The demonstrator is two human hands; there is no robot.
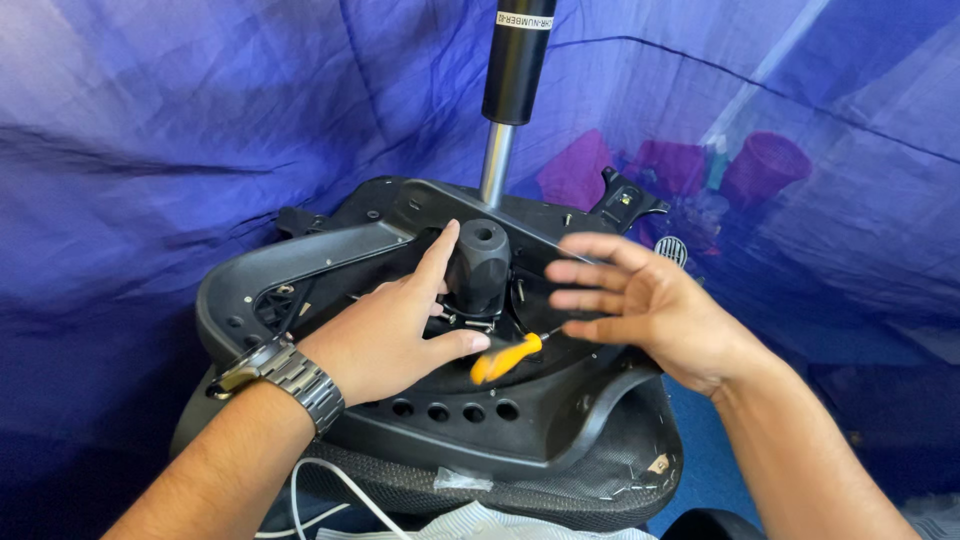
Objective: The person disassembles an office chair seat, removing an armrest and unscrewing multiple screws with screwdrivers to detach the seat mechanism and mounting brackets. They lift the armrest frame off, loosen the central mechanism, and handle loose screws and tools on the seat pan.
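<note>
An upturned black office chair seat (470,420) lies in front of me, its plastic underside facing up. A black knob-like part (480,262) stands on the mechanism in the middle. My left hand (390,330) rests flat on the plastic, index finger against the knob and thumb touching an orange-handled screwdriver (505,357) that lies on the seat. My right hand (635,300) hovers just right of the knob, fingers spread, holding nothing. A black gas lift cylinder (515,70) with a silver rod (496,165) rises behind the knob.
Blue cloth (180,130) drapes all around the chair. A black lever part (628,200) sticks out at the back right. Purple round shapes (765,165) show through the cloth at upper right. A white cable (330,490) and white fabric lie at the bottom edge.
</note>
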